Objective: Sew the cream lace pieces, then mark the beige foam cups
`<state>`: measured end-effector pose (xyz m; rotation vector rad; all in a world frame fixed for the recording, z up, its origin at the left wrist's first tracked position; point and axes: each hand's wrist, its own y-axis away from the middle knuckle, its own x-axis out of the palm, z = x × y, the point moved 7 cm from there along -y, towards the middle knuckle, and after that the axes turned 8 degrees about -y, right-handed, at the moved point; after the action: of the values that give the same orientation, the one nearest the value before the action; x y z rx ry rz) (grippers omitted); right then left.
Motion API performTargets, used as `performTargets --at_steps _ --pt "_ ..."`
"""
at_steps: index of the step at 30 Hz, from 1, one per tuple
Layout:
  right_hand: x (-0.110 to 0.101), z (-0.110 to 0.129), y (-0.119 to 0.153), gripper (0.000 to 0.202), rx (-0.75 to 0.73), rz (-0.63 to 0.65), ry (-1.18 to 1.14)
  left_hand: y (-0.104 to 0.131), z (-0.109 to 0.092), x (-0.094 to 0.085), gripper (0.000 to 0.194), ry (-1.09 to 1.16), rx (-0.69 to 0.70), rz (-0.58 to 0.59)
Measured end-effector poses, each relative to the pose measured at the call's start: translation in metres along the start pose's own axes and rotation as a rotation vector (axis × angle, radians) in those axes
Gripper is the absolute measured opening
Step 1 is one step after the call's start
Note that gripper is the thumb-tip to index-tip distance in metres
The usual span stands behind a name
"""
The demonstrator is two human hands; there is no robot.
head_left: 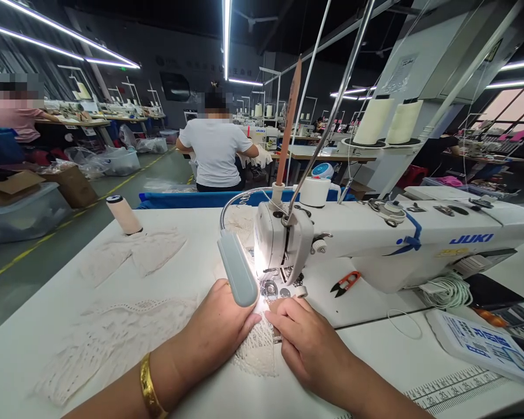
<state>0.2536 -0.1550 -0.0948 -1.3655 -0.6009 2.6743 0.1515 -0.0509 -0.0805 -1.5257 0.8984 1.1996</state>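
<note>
A piece of cream lace fabric [258, 350] lies in front of the needle area of a white sewing machine [419, 244], partly under both hands. My left hand [216, 323], with a gold bangle [148, 385] at the wrist, grips the lace at its left side, thumb on top. The grey lamp head [239, 270] hides part of its fingers. On the right, my right hand [310, 340] is closed with fingertips pinching the lace edge, close to the presser foot [271, 288]. The lamp lights the stitching spot brightly.
More lace pieces [126, 326] lie left on the white table [21, 355], near a thread cone [124, 214]. Orange-handled thread snips [346, 283] rest right of the needle. A white box [484, 349] and printed ruler [458, 393] are at right. A co-worker [213, 148] sits ahead.
</note>
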Motion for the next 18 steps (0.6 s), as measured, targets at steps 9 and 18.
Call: performTargets --at_steps 9,18 --pt "0.0006 0.0018 0.0026 0.048 -0.008 -0.005 0.021 0.0005 -0.0022 -0.0021 0.018 0.031 -0.022 -0.005" --pt "0.0053 -0.0009 0.0010 0.048 0.007 -0.001 0.031 -0.0013 0.0036 -0.0021 0.011 0.017 -0.042 -0.035"
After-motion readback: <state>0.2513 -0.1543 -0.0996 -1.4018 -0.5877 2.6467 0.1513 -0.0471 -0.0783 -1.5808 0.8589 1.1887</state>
